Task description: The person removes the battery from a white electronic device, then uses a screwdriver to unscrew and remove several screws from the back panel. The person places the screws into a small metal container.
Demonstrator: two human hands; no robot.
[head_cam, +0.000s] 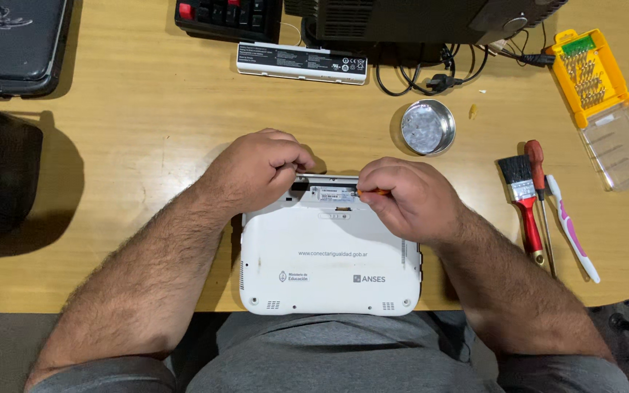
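White plastic netbook [329, 262], lying underside up at the near edge of the wooden table [140, 124], with its empty battery bay turned away from the person. The left hand [260, 171] rests curled on the far left corner of the case, its fingers [289, 156] closed down against the rim of the bay and steadying the machine; whether they pinch anything small cannot be told. The right hand [409, 198] is closed around an orange-tipped tool [376, 192], apparently a small screwdriver, whose tip points left into the bay; the tip itself is hidden. Good practice here, as a judgement: keep the driver square to the fastener, press down before turning, and let the left hand hold the case against twisting. The round metal dish [428, 127] stands just beyond the hands, a likely place for loose screws. To the right lie a red-handled brush [524, 200], a second screwdriver [540, 196], a pink-and-white toothbrush [571, 229] and a yellow bit case [591, 73]; a long white battery pack [301, 62] lies farther back.
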